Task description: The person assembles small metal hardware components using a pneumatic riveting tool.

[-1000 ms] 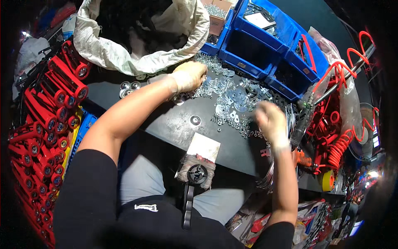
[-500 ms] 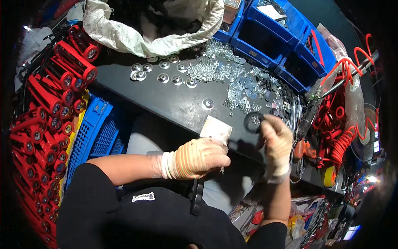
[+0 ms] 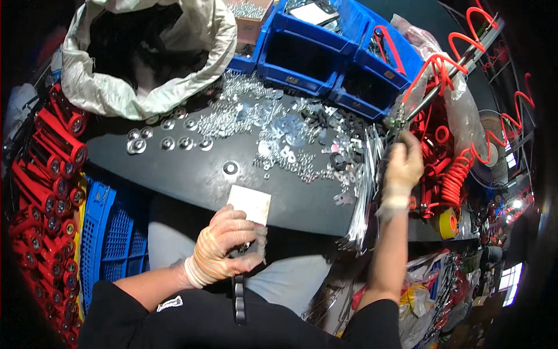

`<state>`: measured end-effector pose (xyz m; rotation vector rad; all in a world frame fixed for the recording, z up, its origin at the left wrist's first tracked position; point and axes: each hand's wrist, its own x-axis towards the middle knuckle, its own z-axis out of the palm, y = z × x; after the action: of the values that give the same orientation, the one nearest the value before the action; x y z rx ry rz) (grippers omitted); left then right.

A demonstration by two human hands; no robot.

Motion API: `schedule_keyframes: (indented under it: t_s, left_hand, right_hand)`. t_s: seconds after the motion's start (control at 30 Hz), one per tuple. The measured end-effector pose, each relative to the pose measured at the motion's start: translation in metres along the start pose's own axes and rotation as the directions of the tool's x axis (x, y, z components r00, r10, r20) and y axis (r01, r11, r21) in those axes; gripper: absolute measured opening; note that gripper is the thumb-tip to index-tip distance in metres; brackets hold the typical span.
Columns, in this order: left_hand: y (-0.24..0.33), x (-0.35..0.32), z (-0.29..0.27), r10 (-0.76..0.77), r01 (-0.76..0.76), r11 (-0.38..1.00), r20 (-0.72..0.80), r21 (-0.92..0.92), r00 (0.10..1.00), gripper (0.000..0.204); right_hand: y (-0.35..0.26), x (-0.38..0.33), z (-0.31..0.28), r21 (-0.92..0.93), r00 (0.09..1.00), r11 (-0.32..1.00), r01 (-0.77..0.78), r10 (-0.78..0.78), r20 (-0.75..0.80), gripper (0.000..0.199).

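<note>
My left hand [image 3: 224,244], in a striped knit glove, is curled at the front edge of the black table. Its fingers close round a small dark and metallic piece, mostly hidden by the glove. A square whitish block [image 3: 250,205] lies at the table edge just beyond the fingers. Below the hand hangs a black ridged bar [image 3: 239,299]; whether it joins the held piece I cannot tell. On the right, my gloved right hand [image 3: 403,166] is wrapped round the dark body of an air screwdriver, largely covered by the hand. Beside it lies a bundle of thin metal rods [image 3: 363,198].
Loose nuts, washers and plates [image 3: 279,131] cover the table's [image 3: 192,180] back part, with domed discs [image 3: 167,143] to their left. Blue bins [image 3: 302,58] and a white sack [image 3: 104,93] stand behind. Red tubular frames [image 3: 49,192] crowd the left; a red coiled hose [image 3: 454,180] hangs right.
My right hand has left the loose parts and moved right onto the air screwdriver. The black ring it held no longer shows there. The whole view has shifted; my left hand stays by the block.
</note>
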<state>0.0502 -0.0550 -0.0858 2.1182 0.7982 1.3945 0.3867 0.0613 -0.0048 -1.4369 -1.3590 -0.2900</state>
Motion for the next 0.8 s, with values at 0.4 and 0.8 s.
schedule_keyframes:
  t_s: [0.4, 0.8]
  left_hand:
    - [-0.008, 0.007, 0.017, -0.031, 0.030, 0.993, -0.011, -0.113, 0.999, 0.054]
    - [0.043, 0.087, -0.026, -0.261, 0.482, -0.103, 0.491, -0.870, 0.831, 0.110]
  right_hand:
    - [0.242, 0.046, -0.089, 0.050, 0.921, 0.933, -0.357, 0.360, -0.149, 0.045]
    - [-0.139, -0.160, -0.043, -0.257, 0.187, -0.563, -0.785, -0.611, 0.769, 0.092]
